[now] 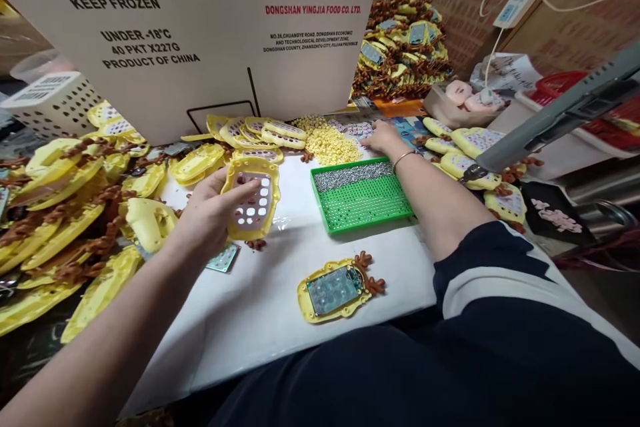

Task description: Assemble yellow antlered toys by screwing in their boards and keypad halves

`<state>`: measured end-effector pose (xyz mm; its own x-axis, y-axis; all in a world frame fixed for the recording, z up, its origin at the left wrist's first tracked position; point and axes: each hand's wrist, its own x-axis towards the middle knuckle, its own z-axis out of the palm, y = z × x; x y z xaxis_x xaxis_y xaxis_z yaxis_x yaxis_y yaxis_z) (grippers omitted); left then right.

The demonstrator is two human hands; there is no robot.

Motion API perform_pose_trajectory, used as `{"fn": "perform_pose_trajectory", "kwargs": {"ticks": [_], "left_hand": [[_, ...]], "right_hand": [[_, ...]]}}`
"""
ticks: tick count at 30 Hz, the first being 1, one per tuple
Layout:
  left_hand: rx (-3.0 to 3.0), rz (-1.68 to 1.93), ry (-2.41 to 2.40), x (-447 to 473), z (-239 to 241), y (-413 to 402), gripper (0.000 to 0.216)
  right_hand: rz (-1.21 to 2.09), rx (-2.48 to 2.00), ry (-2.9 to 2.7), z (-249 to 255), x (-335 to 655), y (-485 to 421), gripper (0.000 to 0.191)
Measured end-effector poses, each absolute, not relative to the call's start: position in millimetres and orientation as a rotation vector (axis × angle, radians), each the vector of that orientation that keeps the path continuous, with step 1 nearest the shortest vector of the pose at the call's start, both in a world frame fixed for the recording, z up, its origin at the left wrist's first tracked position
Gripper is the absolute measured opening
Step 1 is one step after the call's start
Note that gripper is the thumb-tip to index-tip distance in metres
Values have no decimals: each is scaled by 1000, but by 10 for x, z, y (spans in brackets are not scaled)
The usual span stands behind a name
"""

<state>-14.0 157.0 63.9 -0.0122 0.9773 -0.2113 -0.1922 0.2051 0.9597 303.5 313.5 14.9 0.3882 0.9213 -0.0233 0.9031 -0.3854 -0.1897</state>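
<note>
- nearest, a yellow antlered shell [334, 290] lies on the white table [260, 340] with its circuit board showing; it looks part-built, with no back on it.
- the left hand [207, 213] holds a yellow front shell [253, 199] just above the table, thumb across its face and fingers curled behind; the key holes look unfilled.
- just beyond, a green tray [363, 203] has screws along its far part.
- the right hand [383, 137] rests on keypad sheets [356, 128] beside a heap of yellow key caps [325, 141]; i cannot tell whether the fingers are pinching.
- the loose shells [65, 213] at left look unbuilt and the far stack of units [400, 33] looks finished, so much seems left to do.
</note>
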Motion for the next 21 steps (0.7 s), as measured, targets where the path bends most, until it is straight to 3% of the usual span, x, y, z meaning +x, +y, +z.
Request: {"fn": "perform_pose_trajectory", "kwargs": {"ticks": [3, 8, 15, 21], "left_hand": [[470, 1170, 1144, -78, 620, 1406, 13], [188, 1208, 1008, 16, 525, 1185, 33], [101, 1254, 873, 78, 485, 989, 52], [96, 1253, 870, 150, 434, 989, 48]], "right_hand": [[226, -2527, -1661, 137, 3085, 3169, 47], [306, -2600, -1663, 140, 3079, 3179, 32], [358, -2596, -1625, 222, 3044, 3085, 34], [369, -2429, -1576, 273, 3048, 2965, 36]]}}
